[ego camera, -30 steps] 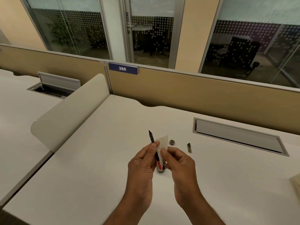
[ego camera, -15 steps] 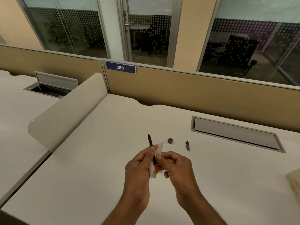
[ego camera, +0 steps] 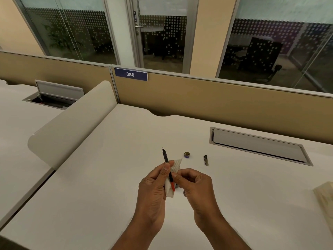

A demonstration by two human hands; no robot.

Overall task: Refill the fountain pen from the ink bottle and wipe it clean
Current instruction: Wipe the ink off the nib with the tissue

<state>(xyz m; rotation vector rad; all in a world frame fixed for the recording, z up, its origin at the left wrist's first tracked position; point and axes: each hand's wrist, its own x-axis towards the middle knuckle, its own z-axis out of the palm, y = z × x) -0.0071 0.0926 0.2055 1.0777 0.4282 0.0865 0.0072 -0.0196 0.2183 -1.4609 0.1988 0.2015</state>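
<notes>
Above the white desk [ego camera: 108, 177], my left hand [ego camera: 153, 192] holds a slim fountain pen [ego camera: 166, 157], black with a red lower section, nib end pointing up and away. A white tissue [ego camera: 176, 164] lies folded behind the pen's barrel. My right hand [ego camera: 196, 184] pinches the tissue against the lower part of the pen with thumb and forefinger. My hands almost fully hide the ink bottle; only a dark sliver [ego camera: 177, 186] shows between them. The bottle's round cap [ego camera: 187, 155] and the dark pen cap [ego camera: 206, 160] lie on the desk just beyond my hands.
A closed grey cable hatch [ego camera: 257, 145] is set into the desk at the back right. A curved cream divider [ego camera: 72, 127] stands on the left and a tan partition [ego camera: 216, 105] at the back. A pale tan object [ego camera: 324, 195] lies at the right edge.
The tissue has slid down the pen toward my palms, baring more of the black upper barrel. Both hands stay close together over the bottle.
</notes>
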